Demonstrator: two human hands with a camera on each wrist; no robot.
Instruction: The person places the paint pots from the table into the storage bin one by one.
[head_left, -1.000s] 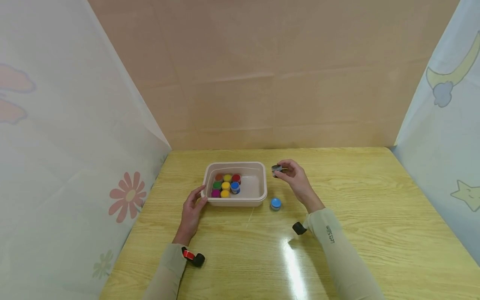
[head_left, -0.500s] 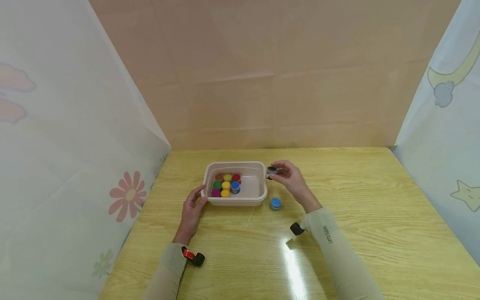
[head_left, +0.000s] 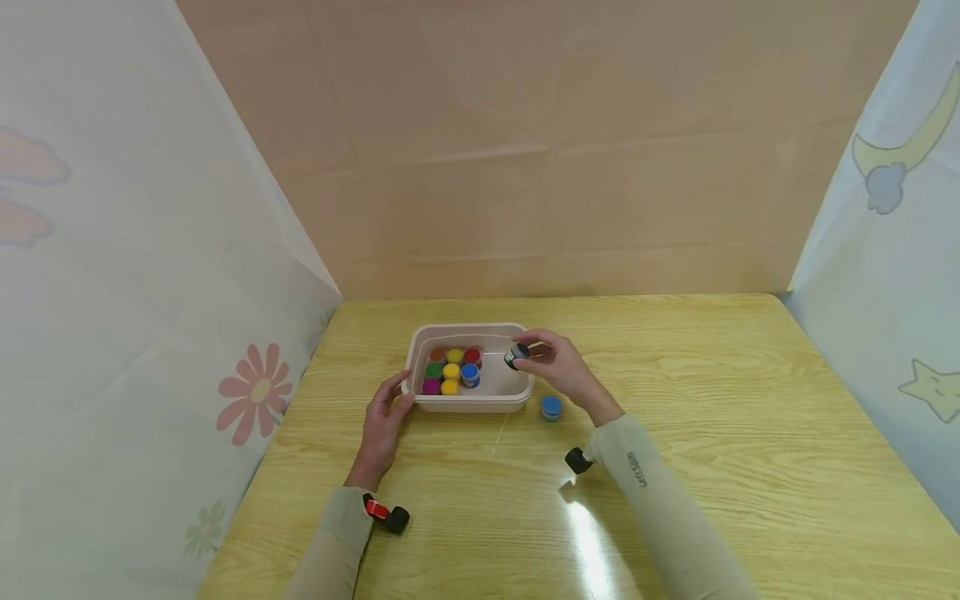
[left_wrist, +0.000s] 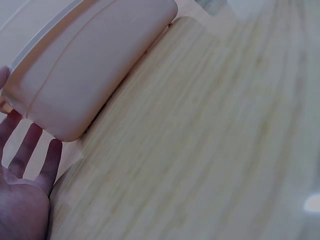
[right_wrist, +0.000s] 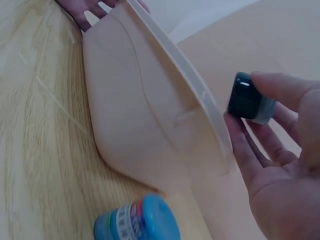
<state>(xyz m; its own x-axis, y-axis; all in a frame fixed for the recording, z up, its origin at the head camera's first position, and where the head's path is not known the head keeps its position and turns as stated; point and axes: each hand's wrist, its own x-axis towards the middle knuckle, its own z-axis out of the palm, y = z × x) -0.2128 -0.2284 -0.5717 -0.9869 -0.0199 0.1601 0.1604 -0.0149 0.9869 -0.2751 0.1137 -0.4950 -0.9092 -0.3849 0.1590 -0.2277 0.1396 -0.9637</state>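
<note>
My right hand [head_left: 564,364] pinches a small paint jar with a black lid [head_left: 517,356] between thumb and fingers. It holds the jar tilted over the right end of a pale pink plastic box [head_left: 468,403]. In the right wrist view, the dark-lidded jar [right_wrist: 245,97] is beyond the box rim. At the box's left front corner, my left hand [head_left: 386,421] holds the rim, with several fingers [left_wrist: 50,160] against the outer wall. Several jars with coloured lids, such as a blue-lidded jar [head_left: 470,375] and a red-lidded jar [head_left: 472,357], stand in the box's left part.
Another jar, with a light blue lid [head_left: 551,408], stands on the wooden table [head_left: 712,400] just outside the box's right front corner. A brown backdrop [head_left: 555,167] rises behind the table, with patterned white sheets at both sides.
My right hand has carried the black-lidded jar leftward, from beside the box to over its right end, and the jar has tilted. My left hand and the box have stayed in place.
</note>
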